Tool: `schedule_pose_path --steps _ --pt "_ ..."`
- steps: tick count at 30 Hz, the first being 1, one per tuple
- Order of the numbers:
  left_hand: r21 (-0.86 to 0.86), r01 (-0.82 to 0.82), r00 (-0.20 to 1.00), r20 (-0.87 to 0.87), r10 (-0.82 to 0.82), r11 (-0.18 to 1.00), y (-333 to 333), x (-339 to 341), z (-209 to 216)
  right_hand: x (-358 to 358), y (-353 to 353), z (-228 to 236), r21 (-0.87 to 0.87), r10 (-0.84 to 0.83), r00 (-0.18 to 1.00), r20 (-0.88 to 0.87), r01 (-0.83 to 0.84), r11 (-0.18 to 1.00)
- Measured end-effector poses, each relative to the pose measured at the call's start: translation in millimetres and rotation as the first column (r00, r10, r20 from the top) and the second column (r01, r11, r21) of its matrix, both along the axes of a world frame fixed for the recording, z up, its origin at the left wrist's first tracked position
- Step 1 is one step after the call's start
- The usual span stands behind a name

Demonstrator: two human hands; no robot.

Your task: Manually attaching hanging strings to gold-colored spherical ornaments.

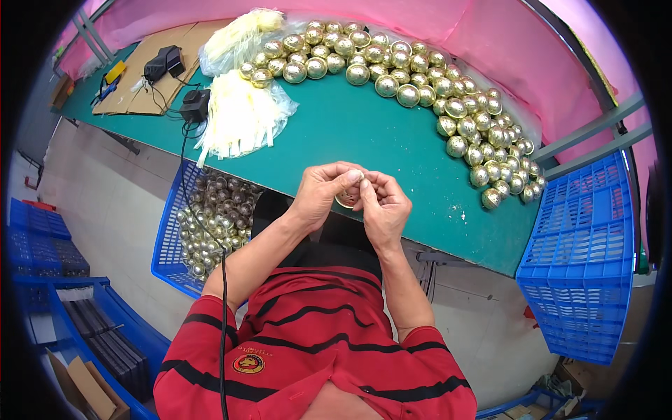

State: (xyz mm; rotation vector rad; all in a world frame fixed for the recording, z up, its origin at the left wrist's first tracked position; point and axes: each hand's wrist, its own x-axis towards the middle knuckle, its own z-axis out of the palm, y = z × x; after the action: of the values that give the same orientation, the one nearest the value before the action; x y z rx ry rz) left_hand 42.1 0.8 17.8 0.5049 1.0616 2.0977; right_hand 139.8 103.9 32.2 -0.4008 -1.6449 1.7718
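My left hand [323, 192] and my right hand [385, 208] meet at the table's near edge, thumbs and fingertips pinched together. Between them is a gold ball [346, 200], mostly covered by my fingers; only part of its shiny lower side shows. A small pale bit sits at my fingertips, too small to make out. Beyond my hands, many similar patterned gold balls [386, 85] lie in a curved band along the back and right of the green table [329, 140]. Left of them, a bundle of pale yellow strips [241, 115] rests on clear plastic.
A second strip bundle [245, 35] lies behind. Black adapters [194, 105] trail a cable past my left arm. Below the table's left edge, a blue crate [166, 241] holds gold and darker balls. Stacked blue crates [577, 259] stand at the right; pink sheeting [518, 63] hangs behind.
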Motion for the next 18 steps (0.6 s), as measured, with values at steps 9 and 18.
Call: schedule_pose_path --steps 9,18 --pt "-0.074 -0.14 0.973 -0.198 0.123 0.987 2 10 4 1 3 -1 0.195 -0.062 0.998 -0.001 0.061 0.979" --pt "-0.116 -0.145 0.986 -0.105 0.133 0.983 2 10 5 -1 15 -7 0.321 -0.109 0.994 0.004 0.102 0.942"
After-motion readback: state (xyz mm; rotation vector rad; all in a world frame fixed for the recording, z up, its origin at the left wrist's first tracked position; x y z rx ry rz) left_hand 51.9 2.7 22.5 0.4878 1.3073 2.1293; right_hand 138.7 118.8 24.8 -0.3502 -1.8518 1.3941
